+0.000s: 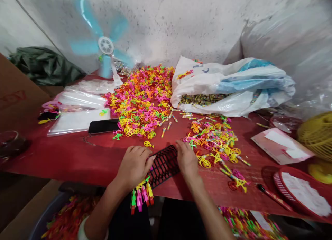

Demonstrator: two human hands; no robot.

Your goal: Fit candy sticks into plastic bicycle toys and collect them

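At the table's front edge, a black plastic slotted rack [165, 166] lies tilted between my hands. My left hand [134, 164] is closed around its left end, thumb along the top edge. On the opposite end, my right hand [187, 159] grips the far right corner, its fingertips partly hidden. Several green, pink and yellow plastic toy pieces [142, 195] with red ends stick out from the rack's near left side, beyond the table edge. Just past my left hand lies a single yellow wheel-shaped piece [148, 144]. A smaller heap of coloured wheeled pieces and printed tubes [218, 139] spreads beside my right hand.
A big heap of coloured plastic pieces [142, 101] covers the table's middle. Behind are a spinning blue fan [105, 45] and a white sack [202, 81] of small tubes. A phone [103, 126] lies left; a red basket [278, 184] and marker [274, 197] lie right.
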